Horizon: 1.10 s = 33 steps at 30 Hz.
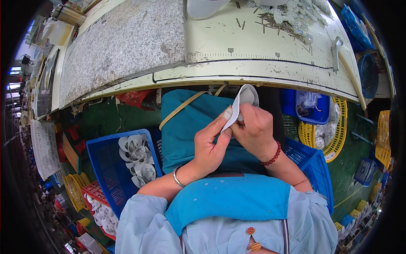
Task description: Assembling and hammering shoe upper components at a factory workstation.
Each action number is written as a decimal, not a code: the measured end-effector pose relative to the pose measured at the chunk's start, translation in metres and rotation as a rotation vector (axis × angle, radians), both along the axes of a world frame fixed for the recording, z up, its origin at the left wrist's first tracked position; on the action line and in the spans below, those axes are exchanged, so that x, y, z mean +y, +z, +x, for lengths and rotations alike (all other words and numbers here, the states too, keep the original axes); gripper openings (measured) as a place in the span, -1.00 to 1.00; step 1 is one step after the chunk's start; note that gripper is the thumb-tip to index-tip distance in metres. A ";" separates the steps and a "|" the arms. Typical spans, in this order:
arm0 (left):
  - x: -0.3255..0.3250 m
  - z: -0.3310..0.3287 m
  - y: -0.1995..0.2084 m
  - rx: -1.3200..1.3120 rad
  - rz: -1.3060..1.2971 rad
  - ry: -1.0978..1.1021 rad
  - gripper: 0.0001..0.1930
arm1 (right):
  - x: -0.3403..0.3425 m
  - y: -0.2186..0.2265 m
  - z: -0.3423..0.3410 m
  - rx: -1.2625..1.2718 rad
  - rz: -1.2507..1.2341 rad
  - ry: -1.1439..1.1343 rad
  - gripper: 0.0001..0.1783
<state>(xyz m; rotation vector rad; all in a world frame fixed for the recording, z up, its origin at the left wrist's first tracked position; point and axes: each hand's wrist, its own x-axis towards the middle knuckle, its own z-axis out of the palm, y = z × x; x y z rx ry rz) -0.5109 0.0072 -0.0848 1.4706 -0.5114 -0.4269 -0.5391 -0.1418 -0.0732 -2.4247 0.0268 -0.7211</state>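
A thin white piece with a curved, petal-like rim [244,98] is held up over my lap, just in front of the bench edge. My left hand [211,144] pinches its lower edge, the thumb lying along the near side. My right hand [256,129] is curled closed against the piece from the right. Some fingertips carry a whitish wrapping. Whether the right fingers also hold something small is hidden. The teal cloth of an apron [190,127] lies under both hands.
Ahead is a pale bench [253,63] with a granite slab [127,42], thin metal bits [283,25] and a wrench [337,53]. A blue crate [101,161] at left holds similar white pieces [137,156]. Blue crate [313,169] and yellow basket [343,135] stand at right.
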 end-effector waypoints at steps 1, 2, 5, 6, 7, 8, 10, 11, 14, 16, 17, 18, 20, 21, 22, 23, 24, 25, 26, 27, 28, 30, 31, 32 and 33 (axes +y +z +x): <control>-0.001 0.001 0.001 0.002 -0.001 0.000 -0.64 | -0.001 -0.001 -0.001 0.002 -0.001 0.000 -0.79; -0.003 0.003 0.004 -0.033 0.014 -0.012 -0.64 | -0.004 -0.003 -0.003 0.039 0.061 0.020 -0.79; -0.003 0.008 0.011 0.039 0.003 -0.015 -0.66 | -0.012 0.009 -0.006 0.098 0.174 0.109 -0.73; -0.001 0.010 0.012 0.146 -0.024 -0.010 -0.67 | -0.015 0.013 -0.007 0.120 0.224 0.176 -0.69; 0.001 0.013 0.012 0.146 -0.025 -0.010 -0.67 | -0.018 0.012 -0.008 0.121 0.223 0.176 -0.69; 0.004 0.017 0.013 0.167 -0.015 -0.028 -0.68 | -0.022 0.010 -0.008 0.097 0.089 0.199 -0.67; 0.003 0.020 0.013 0.204 -0.002 -0.042 -0.72 | -0.027 0.007 -0.009 0.073 -0.049 0.227 -0.65; 0.002 0.020 0.014 0.204 -0.004 -0.039 -0.72 | -0.028 0.006 -0.010 0.074 -0.062 0.234 -0.68; 0.002 0.021 0.017 0.259 -0.002 -0.057 -0.72 | -0.028 0.004 -0.012 0.075 -0.069 0.242 -0.73; 0.002 0.018 0.019 0.173 0.075 -0.048 -0.73 | -0.027 0.003 -0.011 0.075 -0.062 0.242 -0.75; 0.002 0.016 0.019 0.172 0.077 -0.048 -0.73 | -0.026 0.001 -0.010 0.048 -0.041 0.243 -0.76; 0.002 0.013 0.018 0.179 0.054 -0.024 -0.74 | -0.025 0.000 -0.009 0.023 -0.021 0.242 -0.77; 0.000 0.012 0.016 0.187 0.031 -0.001 -0.74 | -0.024 -0.002 -0.008 0.018 -0.004 0.233 -0.78; -0.001 0.012 0.016 0.146 0.036 0.009 -0.74 | -0.024 -0.002 -0.007 0.013 0.013 0.226 -0.79; -0.002 0.012 0.016 0.105 0.041 0.018 -0.74 | -0.023 -0.002 -0.007 0.014 0.012 0.226 -0.79; -0.002 0.012 0.015 0.106 0.040 0.018 -0.74 | -0.023 -0.001 -0.008 0.016 0.007 0.204 -0.78; -0.001 0.013 0.016 0.143 0.014 0.022 -0.74 | -0.022 0.000 -0.008 0.017 0.004 0.184 -0.78; 0.000 0.014 0.016 0.180 -0.013 0.026 -0.74 | -0.022 0.002 -0.007 0.016 0.003 0.185 -0.78; -0.001 0.014 0.015 0.179 -0.014 0.028 -0.74 | -0.022 0.006 -0.007 -0.004 -0.025 0.140 -0.76; -0.004 0.014 0.015 0.204 -0.049 0.036 -0.74 | -0.022 0.009 -0.005 -0.025 -0.054 0.093 -0.74; -0.005 0.014 0.014 0.228 -0.084 0.045 -0.73 | -0.021 0.008 -0.004 -0.028 -0.055 0.093 -0.74; -0.006 0.015 0.014 0.214 -0.083 0.031 -0.70 | -0.020 0.007 -0.001 -0.194 -0.002 0.054 -0.70; -0.006 0.015 0.013 0.203 -0.080 0.018 -0.67 | -0.020 0.005 -0.002 -0.195 -0.003 0.054 -0.70; -0.007 0.015 0.014 0.203 -0.081 0.018 -0.67 | -0.021 0.003 -0.002 -0.201 0.018 0.112 -0.70; -0.007 0.015 0.016 0.217 -0.089 0.021 -0.66 | -0.022 0.001 -0.003 -0.205 0.040 0.171 -0.69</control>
